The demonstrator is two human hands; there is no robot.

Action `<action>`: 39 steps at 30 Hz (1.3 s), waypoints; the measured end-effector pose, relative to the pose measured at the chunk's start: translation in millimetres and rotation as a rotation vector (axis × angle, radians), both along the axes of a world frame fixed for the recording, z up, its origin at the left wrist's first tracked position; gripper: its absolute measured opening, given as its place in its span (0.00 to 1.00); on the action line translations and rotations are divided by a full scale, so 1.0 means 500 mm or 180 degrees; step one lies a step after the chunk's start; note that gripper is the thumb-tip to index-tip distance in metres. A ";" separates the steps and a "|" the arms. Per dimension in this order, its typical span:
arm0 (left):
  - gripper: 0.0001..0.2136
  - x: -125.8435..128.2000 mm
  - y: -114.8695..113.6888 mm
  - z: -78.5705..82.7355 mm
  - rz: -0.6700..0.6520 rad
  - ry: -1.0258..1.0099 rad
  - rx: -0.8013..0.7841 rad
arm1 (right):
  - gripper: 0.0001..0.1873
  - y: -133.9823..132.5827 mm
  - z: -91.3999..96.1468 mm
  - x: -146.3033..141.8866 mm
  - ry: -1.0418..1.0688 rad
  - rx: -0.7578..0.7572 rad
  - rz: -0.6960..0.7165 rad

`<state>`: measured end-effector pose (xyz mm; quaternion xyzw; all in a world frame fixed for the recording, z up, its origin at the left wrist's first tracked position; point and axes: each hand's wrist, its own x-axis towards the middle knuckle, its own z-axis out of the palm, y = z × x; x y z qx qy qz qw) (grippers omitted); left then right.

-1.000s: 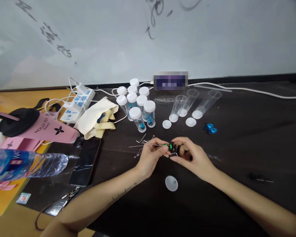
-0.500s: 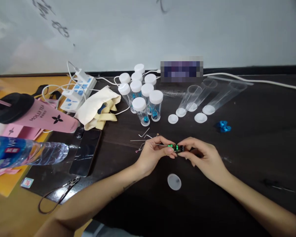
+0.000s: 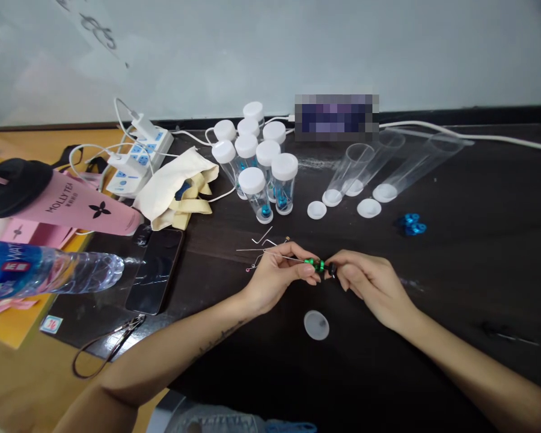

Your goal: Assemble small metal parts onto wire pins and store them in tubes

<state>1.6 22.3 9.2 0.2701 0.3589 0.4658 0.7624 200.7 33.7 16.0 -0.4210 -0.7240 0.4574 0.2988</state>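
Note:
My left hand (image 3: 277, 275) pinches a thin metal wire (image 3: 283, 257) that carries small green beads (image 3: 315, 264) near its tip. Facing it from the right, my right hand (image 3: 367, 281) has its fingers closed on a small black piece (image 3: 332, 269) at the end of that wire. Both hands hover just above the dark table (image 3: 455, 258). A loose white cap (image 3: 316, 325) lies below them. More bent wires (image 3: 264, 237) rest just beyond my left hand.
Several white-capped vials (image 3: 264, 171) with blue parts stand behind. Three open clear tubes (image 3: 379, 165) lie on their sides with caps (image 3: 368, 208) beside them. Blue beads (image 3: 413, 224) sit right. A phone (image 3: 155, 269), cloth bag (image 3: 175, 192), power strip (image 3: 137, 159), pink cup (image 3: 58, 201) and water bottle (image 3: 40, 270) are left.
My hands drew slightly apart along the wire, so the green beads now show between them. The view drifted, with the table items sitting a little higher.

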 end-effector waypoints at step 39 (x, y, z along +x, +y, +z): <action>0.08 -0.001 0.001 0.000 0.0035 -0.0121 0.0051 | 0.10 -0.004 0.002 -0.002 0.0102 0.0045 0.0222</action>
